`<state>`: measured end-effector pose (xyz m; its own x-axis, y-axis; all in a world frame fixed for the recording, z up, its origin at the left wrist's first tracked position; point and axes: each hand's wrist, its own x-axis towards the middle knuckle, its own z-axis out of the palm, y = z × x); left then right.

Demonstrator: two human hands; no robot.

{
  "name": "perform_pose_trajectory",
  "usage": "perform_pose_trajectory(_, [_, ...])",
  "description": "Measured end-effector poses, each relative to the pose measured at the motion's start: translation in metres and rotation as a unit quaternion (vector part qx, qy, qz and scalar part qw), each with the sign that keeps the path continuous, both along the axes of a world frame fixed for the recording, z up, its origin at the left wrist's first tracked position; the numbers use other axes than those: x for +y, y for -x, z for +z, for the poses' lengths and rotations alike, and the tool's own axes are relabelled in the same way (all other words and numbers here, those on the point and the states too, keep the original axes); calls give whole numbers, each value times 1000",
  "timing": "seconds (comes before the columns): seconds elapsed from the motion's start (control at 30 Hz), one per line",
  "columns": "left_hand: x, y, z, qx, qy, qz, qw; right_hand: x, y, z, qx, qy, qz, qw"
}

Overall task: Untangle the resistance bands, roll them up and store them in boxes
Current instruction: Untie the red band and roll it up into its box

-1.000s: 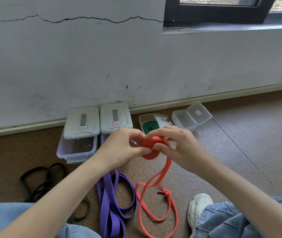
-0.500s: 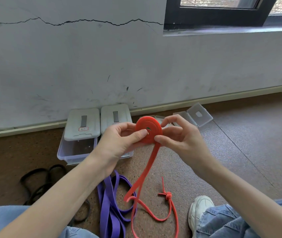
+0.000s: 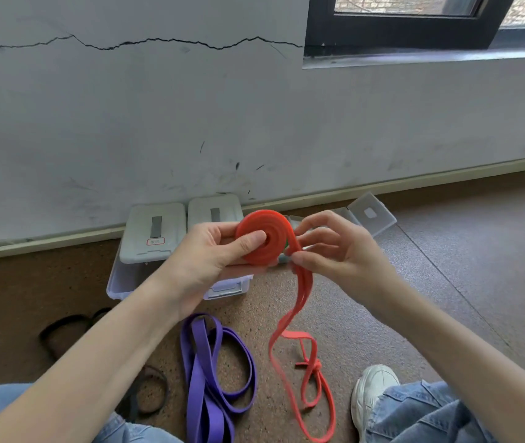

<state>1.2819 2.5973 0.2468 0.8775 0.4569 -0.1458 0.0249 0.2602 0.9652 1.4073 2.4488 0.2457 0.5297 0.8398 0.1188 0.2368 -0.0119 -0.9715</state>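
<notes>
My left hand (image 3: 210, 254) holds a partly rolled red resistance band (image 3: 262, 238) as a flat coil, thumb pressed on its centre. My right hand (image 3: 334, 251) pinches the band's loose strands just right of the coil. The unrolled tail (image 3: 290, 327) hangs down to the floor, with a knot (image 3: 317, 366) in it. A purple band (image 3: 210, 372) lies in loops on the floor below my hands. A black band (image 3: 63, 330) lies tangled at the left. Two lidded clear boxes (image 3: 154, 231) stand by the wall behind my hands.
An open small clear box (image 3: 370, 214) sits by the wall at the right, partly hidden by my right hand. My knees in jeans and a white shoe (image 3: 373, 398) are at the bottom. The brown floor stretches to the right.
The coil has grown larger and now faces the camera more squarely. The right hand shifted to the coil's right side, and the tail with its knot was drawn up and to the right.
</notes>
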Motion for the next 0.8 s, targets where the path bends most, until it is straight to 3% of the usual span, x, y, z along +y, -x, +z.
perform_pose_trajectory(0.2, [-11, -2, -13, 3, 4, 3, 1000, 3, 9, -8, 4, 0, -32, 999])
perform_pose_trajectory(0.4, [-6, 1, -14, 121, -175, -62, 975, -1, 8, -8, -87, 20, -12, 996])
perform_pose_trajectory(0.53, [-6, 3, -10, 123, -130, -90, 980, 2, 9, -5, -96, 17, 18, 995])
perform_pose_trajectory(0.7, [-2, -1, -5, 37, -3, 27, 999, 2, 9, -6, 24, -49, -26, 998])
perform_pose_trajectory(0.8, [-3, -4, -6, 10, 64, 47, 997, 3, 14, -8, 54, -71, -26, 996])
